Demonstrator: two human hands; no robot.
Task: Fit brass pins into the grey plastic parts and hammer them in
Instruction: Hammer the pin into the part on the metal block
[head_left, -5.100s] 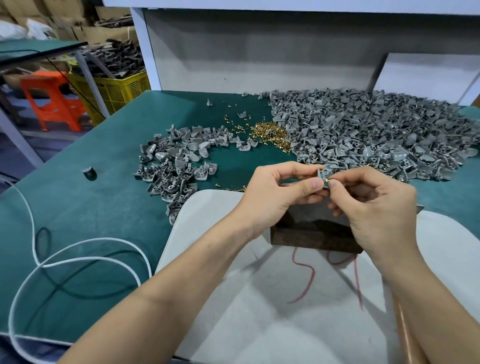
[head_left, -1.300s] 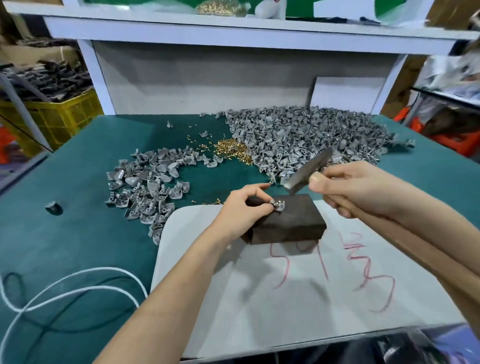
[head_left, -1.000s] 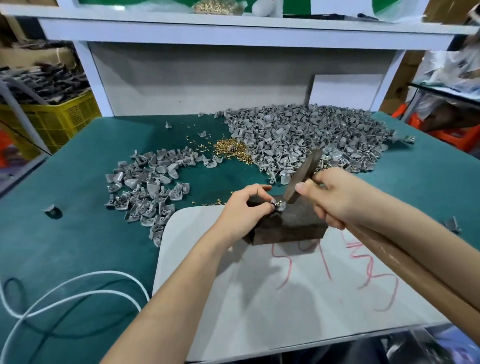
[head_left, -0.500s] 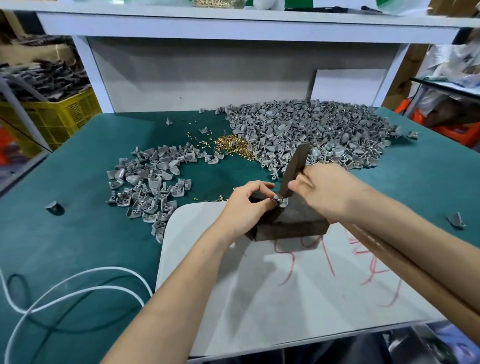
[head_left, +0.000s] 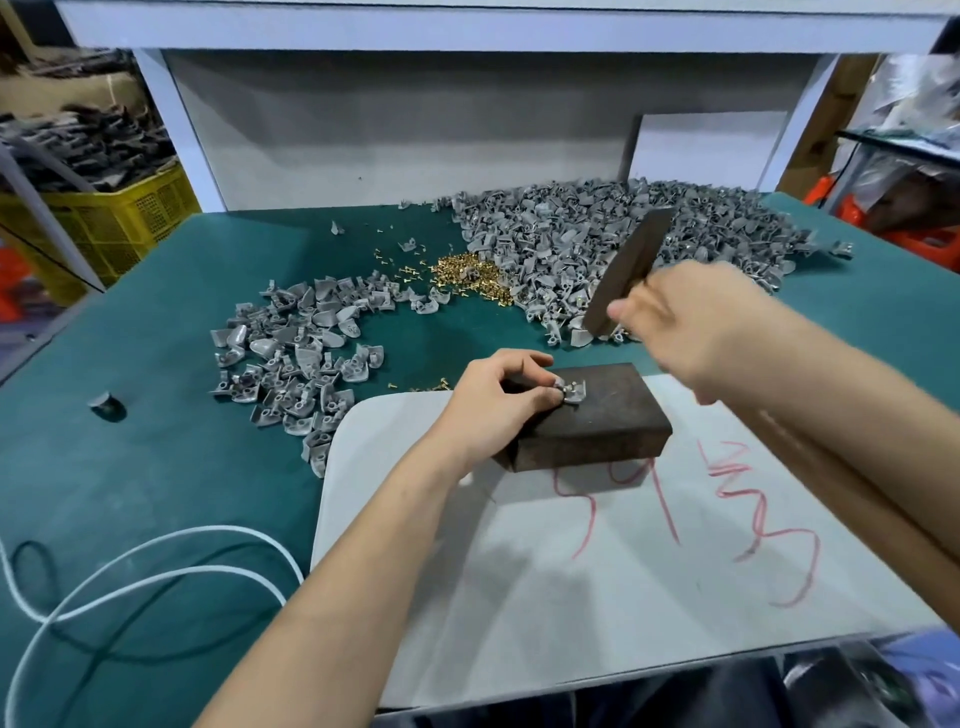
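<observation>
- Hammer (head_left: 628, 273): lifted since half a second ago, when its head was down at the part; now held tilted, clear above the block.
- Right hand (head_left: 696, 322): fingers curled round the hammer handle; blurred.
- Left hand (head_left: 496, 410): kept in place; part (head_left: 571, 391) pinched between thumb and fingertips on top of the block (head_left: 597, 421).
- Block: set at the far edge of a white board (head_left: 571, 597) marked in red.
- Table (head_left: 156, 467): green; big pile (head_left: 675, 228) of grey parts at the back, small pile (head_left: 296, 353) at left, pins (head_left: 467, 275) heaped between them.
- Cable (head_left: 130, 571): white, looped at near left.
- Crate (head_left: 119, 218): yellow, beyond the table's left edge.
</observation>
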